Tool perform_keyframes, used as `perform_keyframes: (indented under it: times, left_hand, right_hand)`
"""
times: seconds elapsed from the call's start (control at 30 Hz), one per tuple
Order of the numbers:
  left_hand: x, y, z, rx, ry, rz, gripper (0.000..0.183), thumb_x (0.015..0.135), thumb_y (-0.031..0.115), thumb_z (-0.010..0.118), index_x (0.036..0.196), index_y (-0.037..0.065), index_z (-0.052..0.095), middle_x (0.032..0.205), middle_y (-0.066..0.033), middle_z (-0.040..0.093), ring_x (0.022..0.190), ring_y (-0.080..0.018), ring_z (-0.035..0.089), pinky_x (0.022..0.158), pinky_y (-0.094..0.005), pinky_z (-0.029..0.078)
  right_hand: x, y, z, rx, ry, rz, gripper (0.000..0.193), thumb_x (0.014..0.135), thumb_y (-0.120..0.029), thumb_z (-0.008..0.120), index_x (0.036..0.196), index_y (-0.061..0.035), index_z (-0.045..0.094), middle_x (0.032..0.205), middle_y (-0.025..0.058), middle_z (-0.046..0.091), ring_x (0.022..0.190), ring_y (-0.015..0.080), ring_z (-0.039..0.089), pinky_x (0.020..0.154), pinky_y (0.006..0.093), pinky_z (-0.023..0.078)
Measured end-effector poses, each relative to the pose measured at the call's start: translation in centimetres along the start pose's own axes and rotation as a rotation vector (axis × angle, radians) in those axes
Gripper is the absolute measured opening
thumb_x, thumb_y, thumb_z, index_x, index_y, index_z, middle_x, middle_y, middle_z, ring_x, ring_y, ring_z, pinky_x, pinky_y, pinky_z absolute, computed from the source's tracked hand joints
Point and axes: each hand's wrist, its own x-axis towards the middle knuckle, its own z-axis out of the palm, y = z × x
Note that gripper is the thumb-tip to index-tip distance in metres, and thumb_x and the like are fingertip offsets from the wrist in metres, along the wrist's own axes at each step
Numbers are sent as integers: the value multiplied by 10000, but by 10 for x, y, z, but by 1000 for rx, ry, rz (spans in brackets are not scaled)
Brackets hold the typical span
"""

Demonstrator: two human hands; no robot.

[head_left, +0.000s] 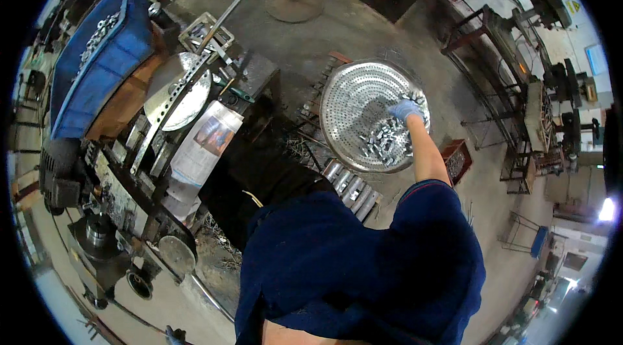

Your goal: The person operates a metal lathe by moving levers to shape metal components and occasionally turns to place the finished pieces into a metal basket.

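Lettering first: the creased, white-and-grey printed paper sheet with a colour picture (200, 144) lies on the bench side at left, print too small to read. Yellow triangular sign (574, 6) on the far right wall, marking unclear.

Hidden or cut off: left hand out of view, so no telling its grip. Patch of bare skin at the lower edge, cut off, body part unclear. Right hand in a light blue glove (405, 109) reaches out of the short navy fabric sleeve (425, 209), down at the small, shiny silver metal pieces (383, 141); fingertips not clear against them, so can't tell whether the grip is wide, narrow or closed on any piece. Exact shape of the pieces blurred, look short and chunky.

Pieces lie loose, heaped in the right part of the wide, round, perforated silver metal tray (350, 102); left part of its surface bare, holes in dense rows, raised rim. Row of smooth grey metal cylinders (354, 190) near its lower edge, partly behind clothing. Rusty red open box (453, 146) to its right, partly behind the arm, contents indistinct. Far left: tilted blue plastic bin (133, 34) with more small metal parts inside
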Motion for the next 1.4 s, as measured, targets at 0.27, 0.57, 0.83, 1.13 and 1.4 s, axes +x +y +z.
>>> perform_keyframes:
  times: [0.27, 0.57, 0.83, 1.13, 1.4]
  left_hand:
    - [0, 5, 34, 105, 304, 162, 334, 796, 349, 683, 749, 59, 524, 544, -57, 533, 447, -147, 513, 431, -300, 405]
    - [-24, 4, 51, -66, 350, 166, 280, 798, 266, 659, 893, 13, 584, 571, -54, 531, 448, -146, 528, 419, -292, 447]
    - [-35, 27, 64, 16, 375, 190, 324, 791, 292, 642, 931, 3, 601, 710, -118, 613, 596, -227, 614, 550, -351, 497]
    - [-126, -17, 68, 579, 519, 23, 509, 796, 404, 597, 1146, 35, 575, 1033, -225, 616, 984, -387, 570, 850, -441, 449]
    - [-146, -26, 88, 578, 667, 18, 431, 822, 384, 575, 1113, 66, 590, 956, -191, 628, 897, -361, 586, 773, -443, 459]
  right_hand:
    - [48, 25, 46, -77, -80, -21, 735, 700, -589, 615, 1119, 15, 601, 1163, 225, 583, 1106, 360, 547, 926, 424, 429]
    - [-52, -115, -69, 1442, -398, -652, 260, 856, -264, 602, 850, -5, 616, 776, 102, 612, 678, 225, 582, 637, 383, 499]
    - [-300, -407, -77, 504, -35, -1762, 195, 847, -138, 599, 805, 30, 688, 643, 27, 610, 629, 82, 525, 618, 233, 415]
    - [-564, -564, 20, -820, 535, -2224, 518, 766, -546, 569, 925, -69, 697, 997, 173, 639, 973, 326, 587, 867, 392, 444]
    - [-554, -608, 75, -663, 464, -2192, 594, 731, -595, 561, 974, -67, 679, 951, 194, 653, 929, 328, 620, 864, 387, 458]
